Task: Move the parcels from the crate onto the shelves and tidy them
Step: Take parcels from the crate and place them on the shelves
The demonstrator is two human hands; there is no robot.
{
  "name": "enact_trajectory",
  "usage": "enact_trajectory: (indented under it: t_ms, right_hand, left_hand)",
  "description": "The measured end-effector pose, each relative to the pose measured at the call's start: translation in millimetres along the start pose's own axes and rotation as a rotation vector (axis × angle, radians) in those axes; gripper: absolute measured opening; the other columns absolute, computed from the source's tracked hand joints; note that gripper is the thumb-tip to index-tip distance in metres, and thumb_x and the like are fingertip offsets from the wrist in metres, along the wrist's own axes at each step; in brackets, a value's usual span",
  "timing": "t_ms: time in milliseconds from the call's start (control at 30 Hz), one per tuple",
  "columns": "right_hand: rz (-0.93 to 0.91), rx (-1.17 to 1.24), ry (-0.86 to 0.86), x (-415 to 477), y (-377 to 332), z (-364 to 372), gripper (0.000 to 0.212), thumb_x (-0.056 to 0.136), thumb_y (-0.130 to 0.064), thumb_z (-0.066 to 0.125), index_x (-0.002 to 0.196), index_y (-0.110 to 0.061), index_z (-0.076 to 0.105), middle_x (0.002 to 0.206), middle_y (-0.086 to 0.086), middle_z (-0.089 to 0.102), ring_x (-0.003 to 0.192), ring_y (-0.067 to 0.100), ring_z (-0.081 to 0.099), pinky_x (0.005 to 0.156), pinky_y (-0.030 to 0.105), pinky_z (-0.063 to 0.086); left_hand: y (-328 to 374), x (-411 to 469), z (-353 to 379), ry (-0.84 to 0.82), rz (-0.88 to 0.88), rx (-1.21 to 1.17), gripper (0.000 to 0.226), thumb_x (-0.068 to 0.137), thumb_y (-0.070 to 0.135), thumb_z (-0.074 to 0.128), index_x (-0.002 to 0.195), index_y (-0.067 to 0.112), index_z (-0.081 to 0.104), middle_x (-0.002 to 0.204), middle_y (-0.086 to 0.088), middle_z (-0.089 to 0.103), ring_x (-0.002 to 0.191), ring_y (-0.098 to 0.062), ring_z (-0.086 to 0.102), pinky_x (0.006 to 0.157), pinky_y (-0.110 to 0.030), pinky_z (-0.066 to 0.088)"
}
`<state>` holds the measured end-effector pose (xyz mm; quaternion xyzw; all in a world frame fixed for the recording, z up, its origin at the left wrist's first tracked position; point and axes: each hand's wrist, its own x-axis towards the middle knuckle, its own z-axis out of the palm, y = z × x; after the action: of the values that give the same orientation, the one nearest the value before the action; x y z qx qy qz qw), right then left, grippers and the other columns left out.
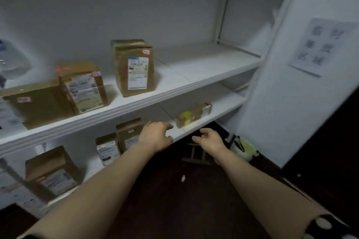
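Note:
White shelves fill the view. On the upper shelf (204,64) stand three cardboard parcels: a tall one (134,68), a labelled one (83,87) and a wide one (37,103) at the left. The lower shelf (219,106) carries a small flat parcel with a yellow patch (192,115) and several more boxes (128,134) to the left. My left hand (155,135) and my right hand (208,138) reach out in front of the lower shelf's edge, fingers loosely spread, holding nothing. The flat parcel lies just beyond them. No crate is in view.
A clear plastic bag (11,60) sits at the upper shelf's far left. A white wall with a paper notice (322,46) closes the right side. On the dark floor below lie a wooden frame (196,154) and a pale green bag (244,148).

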<state>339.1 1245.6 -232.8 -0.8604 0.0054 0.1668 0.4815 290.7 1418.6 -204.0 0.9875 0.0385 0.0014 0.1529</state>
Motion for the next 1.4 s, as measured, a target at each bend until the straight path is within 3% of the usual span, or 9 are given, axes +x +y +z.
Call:
enact_trajectory:
  t_ms: [367,533,700,833,900,1033,1167,1300,1400]
  right_hand:
    - [0.257,0.19,0.515,-185.3,157.0,-187.3,0.054,0.087,-0.019,0.067,0.135,-0.003,0.048,0.136,0.014,0.052,0.126,0.022,0.049,0.102,0.024,0.036]
    - [0.333,0.316,0.697,-297.5,247.8,-271.8,0.054,0.089,-0.021,0.065,0.138,-0.009,0.045,0.14,0.011,0.048,0.13,0.02,0.045,0.104,0.025,0.035]
    - [0.435,0.4,0.983,-436.2,358.4,-367.4,0.065,0.087,-0.024,0.067,0.143,-0.011,0.036,0.112,0.002,0.054,0.112,0.021,0.056,0.102,0.029,0.04]
    - [0.504,0.453,1.217,-543.9,425.4,-425.2,0.076,0.09,-0.03,0.063,0.151,-0.023,0.019,0.136,0.009,0.05,0.121,0.026,0.051,0.097,0.034,0.043]
    - [0.518,0.434,1.254,-584.4,446.0,-444.1,0.076,0.093,-0.03,0.06,0.152,-0.026,0.012,0.143,0.011,0.043,0.122,0.027,0.05,0.088,0.032,0.044]
    - [0.562,0.432,1.281,-641.5,489.6,-471.4,0.076,0.092,-0.032,0.06,0.152,-0.025,0.013,0.142,0.01,0.042,0.124,0.027,0.049,0.093,0.035,0.044]
    - [0.651,0.523,1.314,-677.3,531.0,-497.3,0.072,0.09,-0.034,0.063,0.148,-0.016,0.025,0.121,0.006,0.053,0.098,0.018,0.055,0.076,0.028,0.043]
    - [0.722,0.549,1.354,-693.3,567.0,-523.0,0.068,0.09,-0.032,0.063,0.146,-0.011,0.03,0.111,0.002,0.057,0.091,0.014,0.055,0.079,0.028,0.046]
    - [0.766,0.556,1.401,-699.0,599.9,-553.9,0.063,0.09,-0.027,0.064,0.142,-0.008,0.036,0.094,-0.003,0.059,0.088,0.013,0.059,0.085,0.031,0.05]
  left_hand:
    - [259.0,-51.9,76.8,-0.284,0.524,0.035,0.057,0.083,0.032,0.062,0.138,0.023,0.048,0.135,-0.003,0.056,0.122,-0.023,0.053,0.099,-0.035,0.044]
    - [413.2,-114.7,119.7,-0.388,0.706,0.062,0.082,0.085,0.043,0.062,0.151,0.018,0.021,0.143,-0.004,0.047,0.129,-0.023,0.047,0.104,-0.033,0.04]
    - [577.5,-223.3,180.4,-0.482,0.959,0.027,0.103,0.083,0.043,0.066,0.151,0.028,-0.012,0.134,-0.005,0.053,0.116,-0.021,0.056,0.098,-0.034,0.047]
    - [687.5,-317.1,213.9,-0.549,1.202,0.095,0.11,0.083,0.043,0.066,0.147,0.029,-0.023,0.136,-0.008,0.051,0.119,-0.024,0.053,0.099,-0.039,0.045]
    - [730.3,-354.1,228.1,-0.578,1.291,0.114,0.11,0.083,0.043,0.065,0.147,0.027,-0.022,0.137,-0.009,0.05,0.118,-0.024,0.054,0.097,-0.039,0.046]
    - [797.7,-402.2,259.0,-0.586,1.387,0.179,0.108,0.085,0.043,0.063,0.148,0.023,-0.022,0.148,-0.008,0.04,0.121,-0.023,0.053,0.093,-0.035,0.048]
    - [857.2,-429.8,283.4,-0.59,1.47,0.221,0.101,0.089,0.039,0.06,0.151,0.017,-0.016,0.133,-0.01,0.054,0.105,-0.022,0.06,0.075,-0.031,0.049]
    - [918.2,-439.4,313.5,-0.606,1.531,0.281,0.079,0.089,0.04,0.06,0.149,0.013,0.017,0.136,-0.012,0.047,0.114,-0.025,0.054,0.082,-0.033,0.05]
    - [972.9,-439.7,347.2,-0.662,1.562,0.25,0.055,0.088,0.038,0.062,0.132,0.014,0.04,0.127,-0.011,0.05,0.113,-0.027,0.053,0.08,-0.03,0.046]
